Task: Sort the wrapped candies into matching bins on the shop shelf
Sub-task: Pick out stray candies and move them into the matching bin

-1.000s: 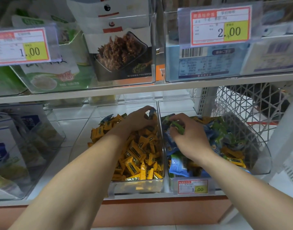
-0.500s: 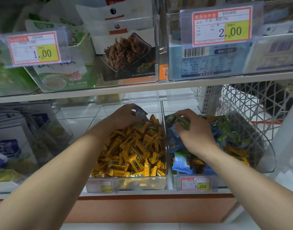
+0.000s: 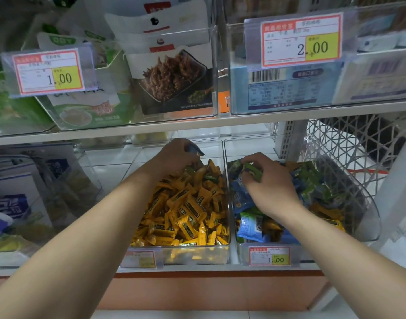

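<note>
Two clear bins stand side by side on the lower shelf. The left bin (image 3: 197, 256) is filled with yellow wrapped candies (image 3: 185, 215), with a green one or two near its back. The right bin (image 3: 367, 215) holds a mix of blue, green and yellow candies (image 3: 255, 226). My left hand (image 3: 176, 155) reaches over the back of the left bin and holds a blue-grey wrapped candy (image 3: 195, 150). My right hand (image 3: 271, 189) is in the right bin and pinches a green wrapped candy (image 3: 250, 169) between thumb and fingers.
Price tags hang on both bin fronts (image 3: 269, 256). An upper shelf (image 3: 197, 125) just above the hands carries clear bins of snack packets. More packet bins (image 3: 24, 203) stand to the left, and a white mesh basket (image 3: 349, 146) lies behind on the right.
The view has shifted, so the bins sit lower and nearer. My left hand has drawn back to the rear of the yellow bin with its candy. My right hand keeps its green candy.
</note>
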A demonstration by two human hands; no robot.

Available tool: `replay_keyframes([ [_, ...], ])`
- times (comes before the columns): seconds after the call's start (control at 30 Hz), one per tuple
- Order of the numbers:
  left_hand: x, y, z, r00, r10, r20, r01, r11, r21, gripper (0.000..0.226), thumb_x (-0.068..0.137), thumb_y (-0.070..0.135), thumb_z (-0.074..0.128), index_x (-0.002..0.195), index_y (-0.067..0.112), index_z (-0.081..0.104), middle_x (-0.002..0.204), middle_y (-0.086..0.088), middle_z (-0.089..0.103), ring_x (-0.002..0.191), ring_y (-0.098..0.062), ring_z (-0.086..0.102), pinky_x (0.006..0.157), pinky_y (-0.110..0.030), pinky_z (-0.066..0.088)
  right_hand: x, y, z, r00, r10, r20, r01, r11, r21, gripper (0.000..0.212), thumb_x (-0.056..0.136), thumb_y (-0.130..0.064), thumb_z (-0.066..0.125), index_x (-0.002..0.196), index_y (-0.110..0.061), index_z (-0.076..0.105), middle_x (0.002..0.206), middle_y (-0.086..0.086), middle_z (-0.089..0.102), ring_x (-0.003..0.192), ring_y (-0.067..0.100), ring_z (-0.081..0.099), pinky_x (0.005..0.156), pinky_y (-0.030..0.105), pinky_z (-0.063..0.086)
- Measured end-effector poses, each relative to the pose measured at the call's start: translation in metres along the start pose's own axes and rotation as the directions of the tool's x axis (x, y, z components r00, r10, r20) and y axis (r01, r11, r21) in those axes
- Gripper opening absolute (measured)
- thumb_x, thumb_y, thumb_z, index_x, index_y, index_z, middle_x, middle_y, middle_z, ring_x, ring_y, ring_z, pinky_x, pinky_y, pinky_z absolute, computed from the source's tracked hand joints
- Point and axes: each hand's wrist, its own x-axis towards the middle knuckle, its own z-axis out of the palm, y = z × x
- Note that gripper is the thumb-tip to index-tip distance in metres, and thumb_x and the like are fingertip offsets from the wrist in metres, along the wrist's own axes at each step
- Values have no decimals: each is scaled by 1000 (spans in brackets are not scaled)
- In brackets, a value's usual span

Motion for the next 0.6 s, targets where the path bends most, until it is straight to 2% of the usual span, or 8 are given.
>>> replay_keyframes([
  [0.1,3,12,13,995,70,72,-68,997,-33,16,87,28,71,100,20,70,96,3,68,91,-15,65,71,-25,50,1,0,1,1000,-12,0,12,1000,-6,24,88,-27,60,107,-41,58,92,-17,65,68,2,59,53,21,40],
  [0.17,7,17,25,983,87,160,-110,984,140,17,91,36,63,99,21,64,93,8,62,89,-13,59,65,-23,41,1,-1,2,1000,-18,2,18,1000,-15,23,89,-25,60,107,-40,59,89,-15,65,68,1,60,51,15,38],
  [0.2,9,17,31,975,55,215,-104,969,224,17,94,39,59,98,22,60,92,8,58,88,-13,56,63,-24,37,1,-2,2,1000,-17,6,18,1000,-18,23,89,-25,61,107,-39,60,88,-15,65,67,0,59,50,14,37],
  [0.27,11,12,38,949,-55,310,-38,958,286,18,95,41,53,93,23,54,91,5,55,84,-14,54,61,-28,36,0,-2,3,1000,-13,20,14,1000,-20,23,89,-25,60,108,-38,60,86,-14,65,64,0,57,49,13,34],
  [0.33,12,3,39,932,-92,350,-7,962,271,20,95,42,52,87,23,53,90,4,58,82,-14,56,61,-28,37,-1,-2,2,999,-15,30,16,1000,-18,23,89,-25,59,109,-38,60,87,-14,65,68,0,56,52,13,33],
  [0.47,3,-3,33,921,-74,383,-26,968,248,18,85,57,50,88,40,52,95,10,60,86,-12,60,70,-31,45,-3,0,-1,998,-2,66,3,1000,-10,24,90,-25,58,108,-41,58,98,-15,64,87,7,60,64,26,46],
  [0.53,0,-6,30,911,-74,405,-16,976,216,5,85,57,54,88,52,55,96,17,61,87,-12,64,70,-27,45,-3,1,-1,997,-6,81,8,1000,-16,24,91,-24,58,106,-43,56,97,-18,62,91,7,59,68,24,48],
  [0.6,-2,-5,28,906,-76,417,11,988,156,3,89,53,59,92,52,57,96,16,65,78,-9,69,65,-21,47,-3,0,0,996,-19,87,21,1000,-24,24,91,-24,58,105,-43,56,96,-20,61,92,7,59,69,21,45],
])
